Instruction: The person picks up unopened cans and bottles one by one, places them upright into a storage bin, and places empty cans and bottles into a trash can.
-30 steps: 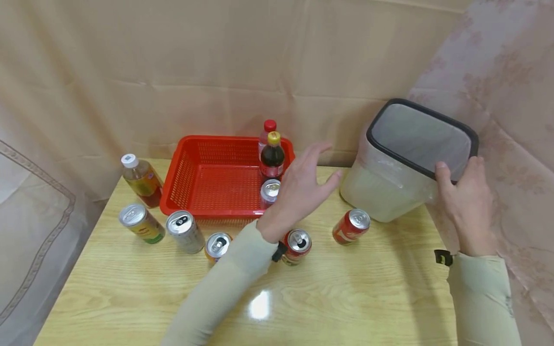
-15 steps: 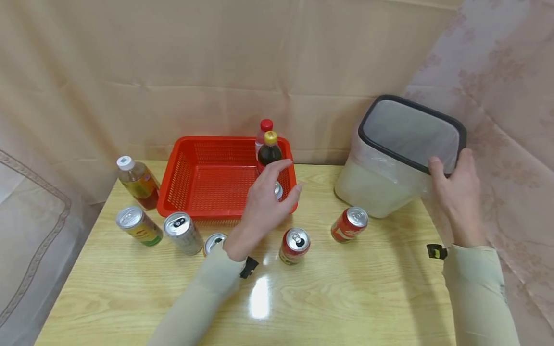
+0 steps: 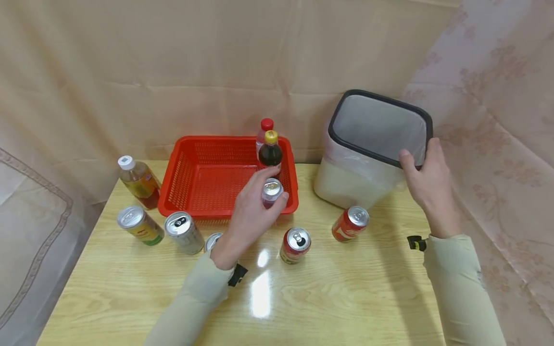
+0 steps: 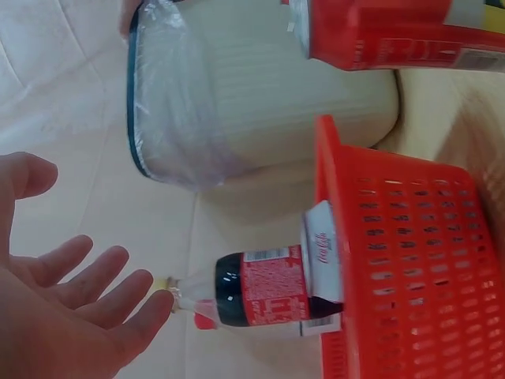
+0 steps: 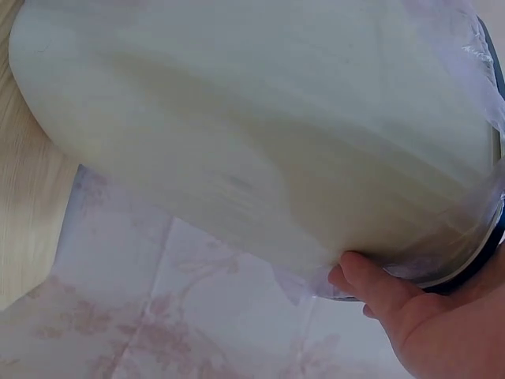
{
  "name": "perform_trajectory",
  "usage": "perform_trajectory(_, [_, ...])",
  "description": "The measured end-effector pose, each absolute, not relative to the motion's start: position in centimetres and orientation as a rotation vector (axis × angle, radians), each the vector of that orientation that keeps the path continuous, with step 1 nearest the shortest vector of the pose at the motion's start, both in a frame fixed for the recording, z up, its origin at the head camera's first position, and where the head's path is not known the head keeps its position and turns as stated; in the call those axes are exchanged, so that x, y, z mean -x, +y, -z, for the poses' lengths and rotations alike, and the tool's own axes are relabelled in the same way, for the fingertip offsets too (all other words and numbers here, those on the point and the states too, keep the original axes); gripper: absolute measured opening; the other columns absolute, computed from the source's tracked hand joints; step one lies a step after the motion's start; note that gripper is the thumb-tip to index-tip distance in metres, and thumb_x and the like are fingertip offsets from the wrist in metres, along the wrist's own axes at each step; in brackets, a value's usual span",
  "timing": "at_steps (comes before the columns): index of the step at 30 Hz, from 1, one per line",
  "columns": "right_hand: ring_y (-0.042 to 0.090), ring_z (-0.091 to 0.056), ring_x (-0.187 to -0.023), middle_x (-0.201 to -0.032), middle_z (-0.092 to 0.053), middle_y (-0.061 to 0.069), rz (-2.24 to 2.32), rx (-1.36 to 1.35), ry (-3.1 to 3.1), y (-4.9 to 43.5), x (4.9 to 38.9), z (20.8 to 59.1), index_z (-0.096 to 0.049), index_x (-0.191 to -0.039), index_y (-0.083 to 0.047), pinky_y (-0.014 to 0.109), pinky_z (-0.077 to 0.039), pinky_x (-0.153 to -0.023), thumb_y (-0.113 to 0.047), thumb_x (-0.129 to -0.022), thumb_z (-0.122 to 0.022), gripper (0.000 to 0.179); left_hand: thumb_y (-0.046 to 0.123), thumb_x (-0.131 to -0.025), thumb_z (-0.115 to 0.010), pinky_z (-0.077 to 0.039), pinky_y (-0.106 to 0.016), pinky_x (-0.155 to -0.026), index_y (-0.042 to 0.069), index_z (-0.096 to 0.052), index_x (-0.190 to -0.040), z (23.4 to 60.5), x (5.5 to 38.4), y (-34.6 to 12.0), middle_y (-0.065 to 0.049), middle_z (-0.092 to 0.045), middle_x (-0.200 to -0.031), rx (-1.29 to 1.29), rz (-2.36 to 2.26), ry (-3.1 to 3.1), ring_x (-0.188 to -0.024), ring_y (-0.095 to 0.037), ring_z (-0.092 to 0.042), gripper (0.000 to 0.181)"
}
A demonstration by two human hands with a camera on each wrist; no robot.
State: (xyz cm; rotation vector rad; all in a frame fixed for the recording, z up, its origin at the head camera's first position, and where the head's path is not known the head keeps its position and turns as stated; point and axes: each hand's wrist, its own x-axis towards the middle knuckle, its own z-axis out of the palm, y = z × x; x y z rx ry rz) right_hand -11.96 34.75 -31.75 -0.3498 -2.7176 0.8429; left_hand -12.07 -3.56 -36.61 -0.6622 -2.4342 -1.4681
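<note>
My left hand (image 3: 251, 209) is over the near right corner of the red basket (image 3: 207, 213). Its thumb and fingers are spread to either side of a silver-topped drink can (image 3: 272, 185); the left wrist view shows a gap between fingertips and the can's white Coca-Cola side (image 4: 322, 251). Behind the can stand a yellow-capped cola bottle (image 3: 270, 154) and a red-capped bottle (image 3: 266, 126). My right hand (image 3: 433, 190) grips the black rim of a pale, bag-lined trash bin (image 3: 350, 175) at its near right corner, thumb over the inside and fingers outside.
Two red cans, one nearer (image 3: 295, 246) and one by the bin (image 3: 349, 225), stand on the wooden table (image 3: 329, 298). To the left are a silver can (image 3: 183, 233), a yellow-green can (image 3: 140, 225), a white-capped tea bottle (image 3: 139, 182) and a can (image 3: 212, 241) partly behind my left wrist.
My left hand has moved left from beyond the basket's right side to the can in its corner. The bin has shifted left along with my right hand, which keeps hold of its rim.
</note>
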Motion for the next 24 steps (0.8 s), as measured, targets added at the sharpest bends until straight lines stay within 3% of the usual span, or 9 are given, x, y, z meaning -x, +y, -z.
perform_trajectory(10, [0.038,-0.008,-0.157,-0.172,-0.004,0.017,-0.858,0.288,-2.681,33.6,12.9,32.1,-0.004,-0.166,-0.004,0.055,-0.008,-0.126,-0.052,-0.105,-0.039,0.086,0.029,-0.095,-0.074,-0.046,-0.052,-0.108,0.014,-0.052,-0.148,38.3,11.3,-4.0,-0.004,-0.056,-0.146,0.771,1.637,-2.491,-0.131,-0.031,-0.056,0.06])
perform_trajectory(17, [0.038,-0.007,-0.157,-0.172,-0.004,0.016,-0.868,0.292,-2.681,33.6,12.9,32.0,-0.003,-0.166,-0.004,0.055,-0.008,-0.126,-0.051,-0.105,-0.04,0.085,0.019,-0.087,-0.084,-0.039,-0.05,-0.115,0.013,-0.049,-0.152,39.7,9.7,-3.7,-0.003,-0.054,-0.152,1.004,1.821,-2.5,-0.139,-0.028,-0.05,0.074])
perform_trajectory(24, [0.038,-0.003,-0.158,-0.172,0.0,0.017,-0.861,0.305,-2.702,33.5,12.9,32.0,-0.001,-0.165,-0.003,0.055,-0.005,-0.126,-0.053,-0.105,-0.038,0.087,0.035,-0.083,-0.088,-0.034,-0.054,-0.118,0.021,-0.044,-0.156,42.0,8.4,-3.5,0.002,-0.046,-0.158,1.048,1.743,-2.703,-0.145,-0.022,-0.042,0.086])
